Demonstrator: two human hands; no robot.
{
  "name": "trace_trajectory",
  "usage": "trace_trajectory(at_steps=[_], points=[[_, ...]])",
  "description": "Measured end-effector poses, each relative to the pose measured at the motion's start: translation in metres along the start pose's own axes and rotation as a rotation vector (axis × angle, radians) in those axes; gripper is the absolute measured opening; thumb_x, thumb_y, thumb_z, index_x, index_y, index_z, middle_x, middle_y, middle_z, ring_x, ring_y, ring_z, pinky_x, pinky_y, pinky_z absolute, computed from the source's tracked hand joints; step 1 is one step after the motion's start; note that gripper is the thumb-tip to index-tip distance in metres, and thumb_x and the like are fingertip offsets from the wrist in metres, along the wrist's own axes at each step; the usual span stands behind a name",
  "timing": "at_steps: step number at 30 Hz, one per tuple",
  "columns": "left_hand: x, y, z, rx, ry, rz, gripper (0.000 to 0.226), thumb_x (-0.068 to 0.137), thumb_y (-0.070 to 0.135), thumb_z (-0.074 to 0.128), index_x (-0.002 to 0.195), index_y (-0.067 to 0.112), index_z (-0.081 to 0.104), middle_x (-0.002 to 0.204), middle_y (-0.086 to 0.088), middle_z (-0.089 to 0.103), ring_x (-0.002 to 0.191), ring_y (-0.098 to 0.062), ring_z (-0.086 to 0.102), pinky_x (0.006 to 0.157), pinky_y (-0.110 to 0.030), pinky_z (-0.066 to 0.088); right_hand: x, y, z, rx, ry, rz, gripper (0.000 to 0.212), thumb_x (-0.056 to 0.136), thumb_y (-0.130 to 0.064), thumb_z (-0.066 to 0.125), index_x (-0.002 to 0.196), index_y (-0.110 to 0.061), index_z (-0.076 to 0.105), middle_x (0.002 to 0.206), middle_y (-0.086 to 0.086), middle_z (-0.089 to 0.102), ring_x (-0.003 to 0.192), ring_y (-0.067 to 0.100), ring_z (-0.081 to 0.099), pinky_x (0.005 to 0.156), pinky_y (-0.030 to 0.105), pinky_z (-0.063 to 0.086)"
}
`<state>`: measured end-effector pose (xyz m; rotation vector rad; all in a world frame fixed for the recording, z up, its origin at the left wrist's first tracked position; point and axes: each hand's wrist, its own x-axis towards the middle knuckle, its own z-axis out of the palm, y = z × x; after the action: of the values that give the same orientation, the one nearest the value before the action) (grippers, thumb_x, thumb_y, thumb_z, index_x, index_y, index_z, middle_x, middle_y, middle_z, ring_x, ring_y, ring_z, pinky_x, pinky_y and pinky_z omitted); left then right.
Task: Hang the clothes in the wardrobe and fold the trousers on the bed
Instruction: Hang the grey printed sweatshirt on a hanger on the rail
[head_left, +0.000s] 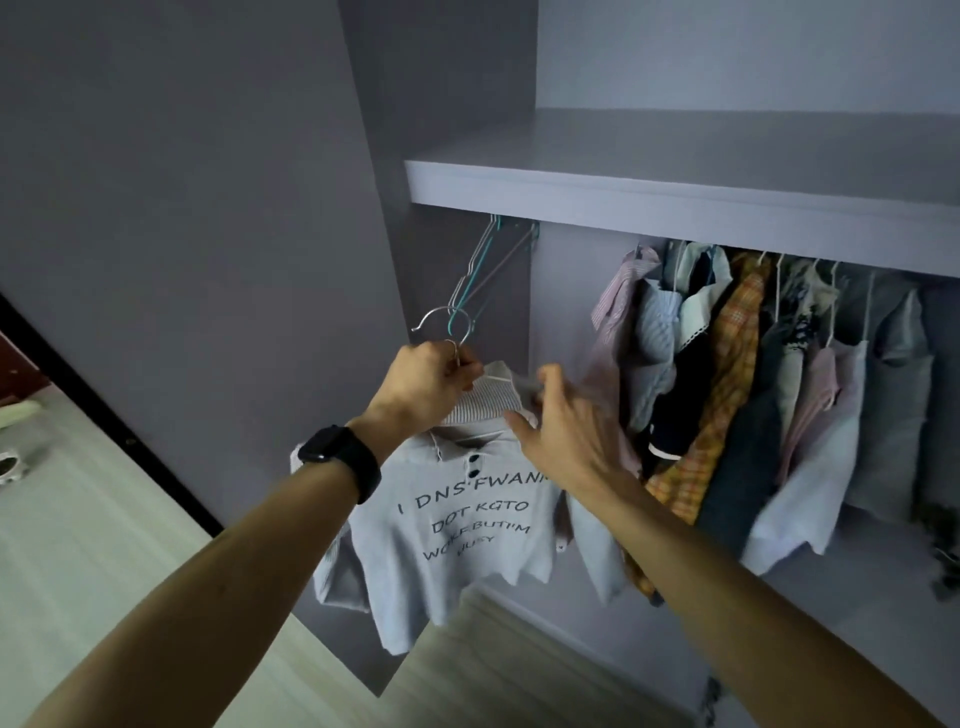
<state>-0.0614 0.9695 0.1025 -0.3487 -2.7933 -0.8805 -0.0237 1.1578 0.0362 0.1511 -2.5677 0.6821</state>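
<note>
At the centre of the frame, my left hand (431, 382) pinches the neck of a wire hanger (447, 325), with the fingers curled tight just under its hook. Holding it there keeps the hook free and pointing up towards the wardrobe rail, which is mostly hidden behind the front edge of the shelf (675, 202). A grey shirt (457, 525) with dark lettering hangs from this hanger, below my hands, and drapes in front of the wardrobe's left wall.

My right hand (561, 431) is at the right side of the ribbed collar (488, 395), fingers lightly bent over the fabric and thumb below it. It is blurred, so I cannot tell whether it pinches the collar or only touches it. I judge it is there to settle the collar on the hanger so the shirt sits square and does not slip off one shoulder.

Two empty hangers (483, 260) hang above my left hand at the rail's left end. The clothes already hung (737, 374) are bunched towards the upper right. That leaves a gap between them, which looks the natural spot for this shirt. The hook is not yet on the rail, so the next move calls for a lift up under the shelf. No trousers are in view.
</note>
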Motion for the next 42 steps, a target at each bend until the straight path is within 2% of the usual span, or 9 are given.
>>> trace_trajectory(at_steps=[3,8,12,15,21,25,30,36,42], points=[[-0.003,-0.003,0.003,0.053,-0.032,0.034,0.018,0.096,0.031,0.063,0.079,0.032,0.066,0.073,0.015,0.067,0.069,0.001,0.058,0.059,-0.007,0.036,0.014,0.006,0.002,0.123,0.000,0.106,0.012,0.098,-0.019,0.058,0.104,-0.013,0.065,0.088,0.014,0.073,0.077,0.037,0.066,0.061,0.037,0.044],[-0.013,-0.012,0.001,0.003,-0.038,0.034,0.022,0.095,0.027,0.065,0.075,0.036,0.065,0.074,0.016,0.065,0.069,0.002,0.059,0.060,-0.005,0.038,0.050,0.023,-0.001,0.665,-0.225,0.739,0.027,0.101,-0.023,0.057,0.114,-0.003,0.069,0.109,0.018,0.069,0.096,0.030,0.065,0.082,0.037,0.050],[-0.020,-0.020,0.000,0.028,-0.032,-0.003,0.022,0.092,0.023,0.065,0.071,0.031,0.066,0.067,0.014,0.063,0.066,0.000,0.059,0.059,-0.010,0.041,0.022,0.050,-0.010,-0.038,-0.329,0.479,0.032,0.094,-0.032,0.056,0.123,-0.018,0.060,0.128,0.012,0.064,0.117,0.036,0.060,0.091,0.037,0.047],[-0.019,-0.022,0.000,0.054,-0.072,-0.042,0.015,0.091,0.019,0.063,0.077,0.017,0.067,0.069,0.007,0.063,0.067,-0.012,0.058,0.066,-0.028,0.045,0.025,0.046,-0.012,0.089,-0.226,0.237,0.042,0.086,-0.024,0.068,0.127,-0.020,0.063,0.124,0.009,0.063,0.115,0.031,0.060,0.097,0.034,0.046],[-0.014,-0.012,-0.007,0.004,-0.099,-0.027,0.011,0.090,0.019,0.063,0.084,0.015,0.071,0.079,0.003,0.070,0.077,-0.019,0.063,0.069,-0.018,0.044,0.031,0.029,-0.005,0.033,-0.444,-0.254,0.021,0.097,-0.014,0.063,0.114,-0.010,0.074,0.108,0.011,0.074,0.103,0.030,0.065,0.095,0.028,0.044],[-0.007,-0.004,-0.006,0.018,-0.108,0.021,0.013,0.092,0.018,0.062,0.081,0.016,0.069,0.078,0.003,0.070,0.075,-0.016,0.061,0.065,-0.013,0.041,0.030,0.033,-0.017,0.042,-0.383,-0.272,0.017,0.098,-0.025,0.064,0.100,-0.014,0.077,0.085,0.012,0.074,0.083,0.028,0.066,0.080,0.040,0.052],[-0.004,-0.004,0.010,-0.029,-0.157,0.058,0.013,0.092,0.019,0.064,0.082,0.017,0.071,0.078,0.003,0.070,0.073,-0.007,0.059,0.061,-0.013,0.040,0.014,0.044,-0.028,0.133,-0.303,-0.099,0.018,0.091,-0.025,0.075,0.107,-0.018,0.078,0.097,0.001,0.078,0.089,0.013,0.070,0.082,0.017,0.048],[0.008,-0.003,0.036,-0.066,-0.191,0.136,0.020,0.091,0.017,0.063,0.073,0.023,0.066,0.076,0.003,0.069,0.073,-0.013,0.059,0.060,-0.014,0.040,0.013,0.055,-0.031,-0.260,-0.290,0.131,0.017,0.090,-0.026,0.065,0.096,-0.015,0.076,0.097,0.016,0.074,0.097,0.038,0.067,0.081,0.038,0.055],[0.030,-0.015,0.047,-0.086,-0.263,0.198,0.010,0.095,0.021,0.065,0.090,0.026,0.072,0.087,0.004,0.074,0.082,-0.015,0.066,0.078,-0.025,0.050,0.028,0.035,-0.025,0.084,-0.178,0.248,0.010,0.088,-0.024,0.074,0.096,-0.020,0.078,0.092,-0.006,0.077,0.087,0.008,0.071,0.083,0.021,0.052]])
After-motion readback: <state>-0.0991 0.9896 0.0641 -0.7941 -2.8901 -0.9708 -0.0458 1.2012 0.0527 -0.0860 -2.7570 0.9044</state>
